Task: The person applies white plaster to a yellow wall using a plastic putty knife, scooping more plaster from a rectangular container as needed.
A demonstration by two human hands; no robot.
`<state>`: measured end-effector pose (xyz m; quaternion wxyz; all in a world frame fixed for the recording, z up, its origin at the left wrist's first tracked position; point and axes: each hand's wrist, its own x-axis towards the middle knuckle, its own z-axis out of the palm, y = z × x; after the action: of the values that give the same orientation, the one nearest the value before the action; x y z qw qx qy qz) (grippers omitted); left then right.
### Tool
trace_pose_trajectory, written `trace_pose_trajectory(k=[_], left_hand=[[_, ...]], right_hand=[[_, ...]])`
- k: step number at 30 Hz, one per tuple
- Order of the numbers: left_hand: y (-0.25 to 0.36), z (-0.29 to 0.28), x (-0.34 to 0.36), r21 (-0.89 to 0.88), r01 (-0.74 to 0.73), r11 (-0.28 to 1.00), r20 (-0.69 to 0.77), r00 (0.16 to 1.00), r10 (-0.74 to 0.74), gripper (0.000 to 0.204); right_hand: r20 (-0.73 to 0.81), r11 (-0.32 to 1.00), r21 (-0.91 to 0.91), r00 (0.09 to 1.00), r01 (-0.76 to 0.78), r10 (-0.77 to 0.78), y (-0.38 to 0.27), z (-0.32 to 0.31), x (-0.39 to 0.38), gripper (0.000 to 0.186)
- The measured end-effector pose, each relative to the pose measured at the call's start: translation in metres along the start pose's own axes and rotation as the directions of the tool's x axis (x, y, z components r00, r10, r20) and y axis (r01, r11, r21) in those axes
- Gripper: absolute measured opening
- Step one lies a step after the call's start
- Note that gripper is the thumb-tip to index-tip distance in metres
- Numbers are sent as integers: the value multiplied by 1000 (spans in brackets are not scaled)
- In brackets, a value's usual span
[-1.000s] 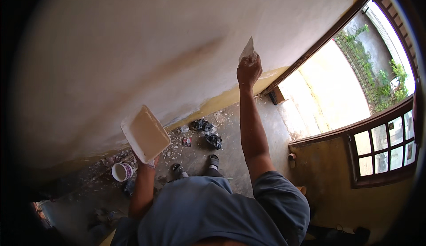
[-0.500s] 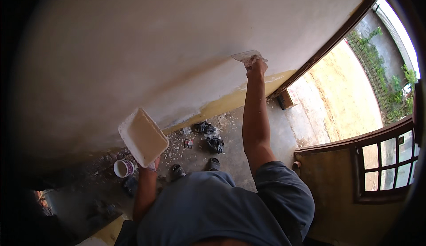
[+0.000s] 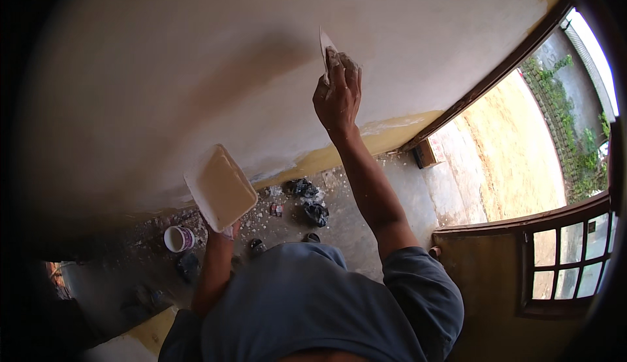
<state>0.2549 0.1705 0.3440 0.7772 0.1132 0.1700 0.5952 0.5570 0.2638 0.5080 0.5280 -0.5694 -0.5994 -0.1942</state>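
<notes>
My right hand (image 3: 337, 91), white with paste at the fingers, grips a thin flat putty blade (image 3: 324, 40) turned nearly edge-on, at the white-coated wall (image 3: 163, 61); its shadow falls to the left. Whether the blade touches the surface I cannot tell. Lower left, my left hand (image 3: 228, 227) supports a shallow rectangular pale tray (image 3: 221, 185) from underneath, holding it out near the wall. The tray carries a smooth beige-white layer. The wall's lower band (image 3: 310, 159) is yellow with a rough white border.
On the debris-strewn floor (image 3: 339, 205) stand a white bucket (image 3: 176, 239) and black plastic bags (image 3: 315, 213), near my sandalled feet. A wooden-framed doorway (image 3: 496, 51) opens at the right onto bright ground, beside a grilled window (image 3: 568, 264). A dark box (image 3: 424, 155) sits by the doorway.
My right hand moves left and up along the wall, and the blade swings from lying broad and sideways to nearly upright. The tray in my left hand shifts slightly upward and right.
</notes>
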Motion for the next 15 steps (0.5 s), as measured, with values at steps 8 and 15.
trace_pose_trajectory(k=[8, 15], left_hand=[[15, -1, 3, -31, -31, 999, 33, 999, 32, 44], [13, 41, 17, -85, 53, 995, 97, 994, -44, 49]], right_hand=[[338, 991, -1, 933, 131, -123, -19, 58, -92, 43], [636, 534, 517, 718, -669, 283, -91, 16, -43, 33]])
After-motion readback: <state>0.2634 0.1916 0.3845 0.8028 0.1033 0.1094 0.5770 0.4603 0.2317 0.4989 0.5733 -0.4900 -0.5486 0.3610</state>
